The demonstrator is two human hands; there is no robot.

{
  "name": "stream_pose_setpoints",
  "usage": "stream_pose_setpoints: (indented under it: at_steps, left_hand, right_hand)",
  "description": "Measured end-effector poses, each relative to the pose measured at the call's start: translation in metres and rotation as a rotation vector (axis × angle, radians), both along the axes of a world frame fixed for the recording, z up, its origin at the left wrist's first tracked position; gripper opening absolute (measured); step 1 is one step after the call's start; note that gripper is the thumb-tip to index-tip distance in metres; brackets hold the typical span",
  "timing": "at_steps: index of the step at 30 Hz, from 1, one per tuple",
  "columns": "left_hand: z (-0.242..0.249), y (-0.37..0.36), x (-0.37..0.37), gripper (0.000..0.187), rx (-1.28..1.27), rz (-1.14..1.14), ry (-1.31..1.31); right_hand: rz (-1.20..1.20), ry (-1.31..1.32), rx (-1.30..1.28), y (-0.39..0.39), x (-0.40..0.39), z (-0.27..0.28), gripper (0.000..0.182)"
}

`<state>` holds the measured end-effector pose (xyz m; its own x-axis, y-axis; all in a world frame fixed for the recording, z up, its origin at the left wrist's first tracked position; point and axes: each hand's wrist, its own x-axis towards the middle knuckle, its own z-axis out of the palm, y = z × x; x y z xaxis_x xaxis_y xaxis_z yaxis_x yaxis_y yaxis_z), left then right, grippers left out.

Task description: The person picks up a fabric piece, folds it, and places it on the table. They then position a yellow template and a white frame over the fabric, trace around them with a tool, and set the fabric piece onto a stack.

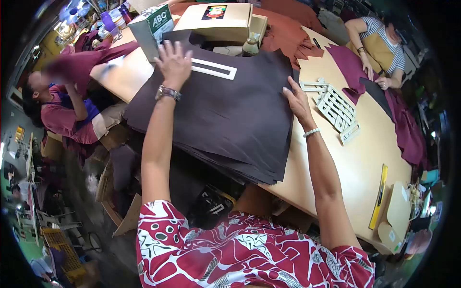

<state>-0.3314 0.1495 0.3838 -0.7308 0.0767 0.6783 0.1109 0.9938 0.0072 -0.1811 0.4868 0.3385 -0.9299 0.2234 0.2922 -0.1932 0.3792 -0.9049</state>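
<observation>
A thick stack of dark cut fabric pieces (225, 115) lies before me, its near edge hanging over the table's front. Spread fingers of my left hand (173, 66) rest flat on the upper left of the stack, beside a white rectangular frame-shaped template (216, 70) with a long slot. At the right edge of the stack is my right hand (298, 102), its fingers extended and slightly apart along the fabric's side. To the right of that hand, slotted pale templates (336, 108) lie on the wooden table (331, 168).
Behind the stack stand a green-and-white ABC box (152, 30), a cardboard box (216, 19) and a small jar (250, 47). Rust-coloured fabric (288, 36) lies beyond. A yellow ruler (379, 197) is at right. Co-workers handle maroon cloth (348, 67) at right and left.
</observation>
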Motion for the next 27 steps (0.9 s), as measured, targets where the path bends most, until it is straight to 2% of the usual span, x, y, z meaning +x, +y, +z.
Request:
stream_pose_setpoints:
  at_steps: [2,3,5,6,9,11,17,18,21,23,25,27]
  left_hand:
    - [0.0,0.037,0.028,0.057,0.097,-0.226,-0.094]
    - [-0.026,0.042,0.012,0.057,-0.042,-0.289,-0.164]
    - [-0.032,0.061,0.021,0.06,-0.09,-0.261,-0.366]
    - [-0.032,0.066,0.024,0.065,-0.059,-0.258,-0.379]
    - [-0.026,0.068,0.03,0.074,0.007,-0.265,-0.407]
    - [-0.029,0.063,0.026,0.073,0.007,-0.285,-0.403]
    - [-0.031,0.059,0.024,0.072,0.0,-0.308,-0.423]
    - [-0.03,0.059,0.024,0.071,0.003,-0.309,-0.434]
    - [-0.03,0.059,0.023,0.072,-0.027,-0.3,-0.439]
    - [-0.033,0.06,0.02,0.072,-0.036,-0.304,-0.436]
    - [-0.029,0.06,0.022,0.072,-0.057,-0.311,-0.439]
    - [-0.029,0.059,0.019,0.074,-0.042,-0.348,-0.421]
  right_hand:
    - [0.079,-0.017,-0.237,0.007,0.008,-0.002,0.066]
    - [0.102,-0.051,-0.311,0.01,0.013,-0.008,0.067]
    - [0.144,-0.113,-0.46,0.011,0.034,-0.013,0.07]
    - [0.187,-0.095,-0.441,0.008,0.042,-0.017,0.08]
    - [0.322,-0.091,-0.309,0.007,0.046,-0.026,0.081]
    - [0.286,-0.035,-0.13,0.0,0.036,-0.021,0.078]
    - [-0.04,0.006,0.223,-0.011,0.044,-0.007,0.072]
    - [-0.044,0.094,0.103,-0.004,0.044,-0.02,0.073]
    - [-0.083,-0.046,-0.026,0.033,0.076,-0.02,0.076]
    - [-0.106,0.018,0.082,0.078,0.095,-0.034,0.078]
    - [-0.142,-0.07,-0.01,0.094,0.122,-0.011,0.08]
    - [-0.149,-0.049,0.035,0.124,0.132,-0.016,0.079]
